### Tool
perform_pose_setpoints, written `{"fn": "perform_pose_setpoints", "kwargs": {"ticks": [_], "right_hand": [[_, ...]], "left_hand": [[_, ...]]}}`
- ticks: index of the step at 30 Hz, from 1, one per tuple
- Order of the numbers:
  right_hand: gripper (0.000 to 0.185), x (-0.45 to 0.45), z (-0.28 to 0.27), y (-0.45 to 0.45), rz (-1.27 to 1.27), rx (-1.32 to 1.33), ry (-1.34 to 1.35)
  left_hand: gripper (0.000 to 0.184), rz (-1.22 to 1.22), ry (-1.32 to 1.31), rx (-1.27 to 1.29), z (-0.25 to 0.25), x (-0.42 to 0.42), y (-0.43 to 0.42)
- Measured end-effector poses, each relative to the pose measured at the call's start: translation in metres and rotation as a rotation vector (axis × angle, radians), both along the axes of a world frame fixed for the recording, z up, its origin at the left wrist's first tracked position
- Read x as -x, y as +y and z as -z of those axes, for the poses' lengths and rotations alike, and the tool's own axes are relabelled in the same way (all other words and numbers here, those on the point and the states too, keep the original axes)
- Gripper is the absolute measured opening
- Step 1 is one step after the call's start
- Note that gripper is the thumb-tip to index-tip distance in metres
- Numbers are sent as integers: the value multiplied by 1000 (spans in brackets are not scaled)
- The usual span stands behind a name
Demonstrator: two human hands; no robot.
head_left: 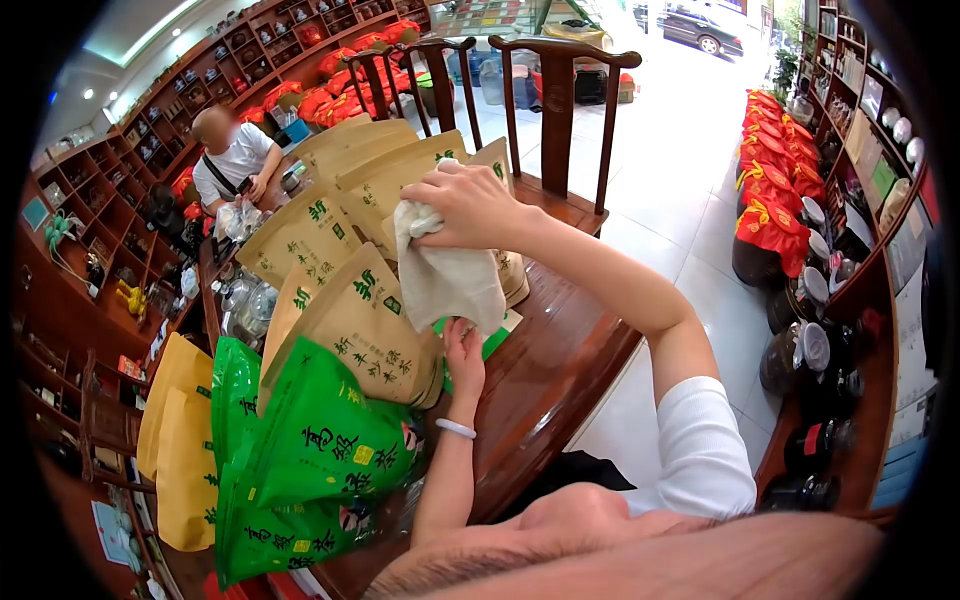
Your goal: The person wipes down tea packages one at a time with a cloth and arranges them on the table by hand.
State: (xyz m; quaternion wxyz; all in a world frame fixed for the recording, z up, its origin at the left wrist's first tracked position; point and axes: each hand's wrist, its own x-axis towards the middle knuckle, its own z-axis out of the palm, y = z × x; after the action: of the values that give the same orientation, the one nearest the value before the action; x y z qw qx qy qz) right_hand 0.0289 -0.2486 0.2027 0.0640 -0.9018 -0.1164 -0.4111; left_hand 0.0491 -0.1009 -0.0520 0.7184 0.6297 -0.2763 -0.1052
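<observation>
My right hand [465,205] grips a white cloth [455,280] that hangs down in front of the kraft paper bags. Below the cloth, my left hand [463,355], with a pale bangle at its wrist, has its fingers curled at a green packet [495,338]. The cloth covers much of that packet, and the left fingertips are partly hidden. Directly left of my left hand stands a brown kraft tea bag [365,320] with printed characters. A bright green tea bag [330,440] leans in front of it, nearer to me.
More kraft bags [305,235] stand behind, and yellow-brown bags [185,440] are at the left. Dark wooden chairs [555,110] line the table's [560,360] far side. A person [235,160] sits across at the left. Red-covered jars [770,230] stand along the right-hand shelves.
</observation>
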Motion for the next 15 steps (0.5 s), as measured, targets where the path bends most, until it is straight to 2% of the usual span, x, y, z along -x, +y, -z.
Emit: {"fn": "perform_pose_setpoints", "kwargs": {"ticks": [7,10,13,15], "right_hand": [[50,4,-11,-16,-47,35,113],[52,5,-14,-27,-3,34,141],[52,4,-14,-50,16,9,154],[53,9,-18,-62,127,11,193]], "left_hand": [[41,-116,-239,-128,14,-6,-4],[41,-124,-260,-96,9,-3,-5],[39,-198,-234,-155,29,-8,-7],[38,-237,-267,-225,4,3,-3]]}}
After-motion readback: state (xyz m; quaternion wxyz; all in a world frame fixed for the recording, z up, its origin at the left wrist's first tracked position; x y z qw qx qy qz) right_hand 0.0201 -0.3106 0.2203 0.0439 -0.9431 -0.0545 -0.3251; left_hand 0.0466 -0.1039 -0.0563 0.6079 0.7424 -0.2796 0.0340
